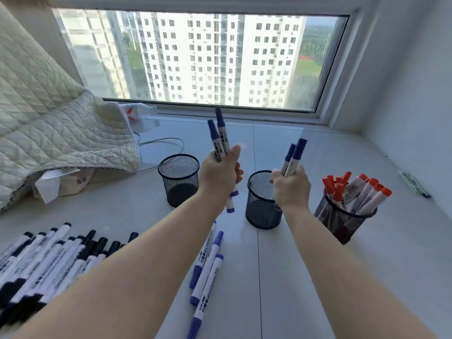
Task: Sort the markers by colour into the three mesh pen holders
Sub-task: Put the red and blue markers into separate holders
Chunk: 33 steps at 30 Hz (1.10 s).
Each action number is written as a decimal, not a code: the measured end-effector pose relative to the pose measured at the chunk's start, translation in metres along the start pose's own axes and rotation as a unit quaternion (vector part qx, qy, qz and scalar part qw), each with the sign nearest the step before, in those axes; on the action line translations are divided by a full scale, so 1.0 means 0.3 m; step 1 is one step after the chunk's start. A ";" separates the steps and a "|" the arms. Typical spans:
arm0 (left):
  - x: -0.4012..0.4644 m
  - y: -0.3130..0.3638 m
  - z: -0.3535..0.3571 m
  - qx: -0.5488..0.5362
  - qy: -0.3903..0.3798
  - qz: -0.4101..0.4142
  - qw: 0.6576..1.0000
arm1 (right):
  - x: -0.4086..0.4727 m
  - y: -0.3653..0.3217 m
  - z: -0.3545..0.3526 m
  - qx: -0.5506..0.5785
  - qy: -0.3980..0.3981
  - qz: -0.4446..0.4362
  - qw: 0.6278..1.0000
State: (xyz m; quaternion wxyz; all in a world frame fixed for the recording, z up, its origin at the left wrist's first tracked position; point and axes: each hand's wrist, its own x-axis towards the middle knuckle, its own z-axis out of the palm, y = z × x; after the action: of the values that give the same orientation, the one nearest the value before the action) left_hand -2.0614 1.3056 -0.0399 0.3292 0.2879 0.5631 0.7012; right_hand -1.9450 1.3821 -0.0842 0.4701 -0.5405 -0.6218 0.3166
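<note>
Both my bare forearms reach forward, roughly parallel. My left hand (219, 171) is raised in a fist, thumb pointing up, clenched around blue markers (218, 135) that stand above and poke out below it. My right hand (291, 185), slightly lower, grips two more blue markers upright, knuckles facing me.

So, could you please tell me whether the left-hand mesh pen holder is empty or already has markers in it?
Empty. Through the open top of the left holder only its dark mesh floor shows, and no markers stand in it.
</note>
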 end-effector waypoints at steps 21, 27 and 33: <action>-0.170 -0.116 0.067 -0.016 -0.049 -0.054 0.997 | -0.243 -0.042 -0.068 0.050 0.025 0.013 0.998; -0.184 -0.150 0.053 -0.011 -0.041 -0.055 0.998 | -0.257 -0.041 -0.062 0.039 0.037 -0.005 0.999; -0.168 -0.134 0.037 -0.055 -0.007 -0.043 0.998 | -0.251 -0.056 -0.052 0.021 0.035 -0.008 0.999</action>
State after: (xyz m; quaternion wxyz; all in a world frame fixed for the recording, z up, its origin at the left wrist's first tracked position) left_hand -2.0161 1.2785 -0.0787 0.3783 0.2495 0.5336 0.7141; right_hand -1.9387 1.3036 -0.0817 0.5053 -0.5366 -0.6023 0.3066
